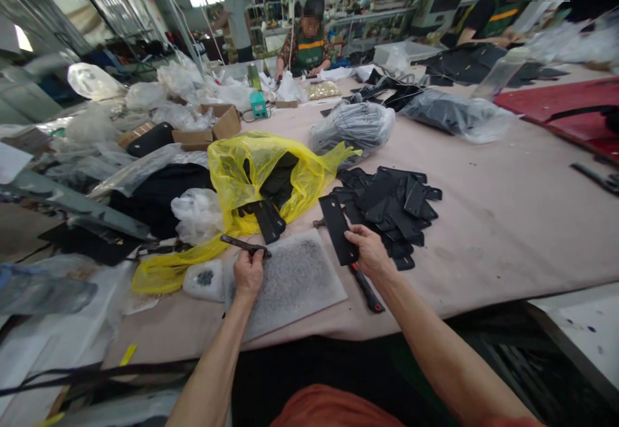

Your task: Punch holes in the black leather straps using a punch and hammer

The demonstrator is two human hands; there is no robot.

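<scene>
My left hand (pixel 248 275) is closed on a dark, narrow metal tool (pixel 239 244), above the left part of a worn grey board (pixel 300 278). Pinched in my right hand (pixel 368 249) is a flat black rectangular piece (pixel 336 227) with small holes near its ends. Under that hand lies a hammer (pixel 365 288) with a black and red handle, its head partly hidden behind the black piece. A heap of similar black pieces (pixel 387 204) sits just beyond my right hand. More black pieces (pixel 267 217) stick out of a yellow plastic bag (pixel 232 175) behind the board.
A small white container (pixel 204 278) with dark bits stands left of the board. Behind are a clear bag of grey items (pixel 355 127), an open cardboard box (pixel 217 127) and a red panel (pixel 565 114) at right. A person (pixel 309 43) sits across the table.
</scene>
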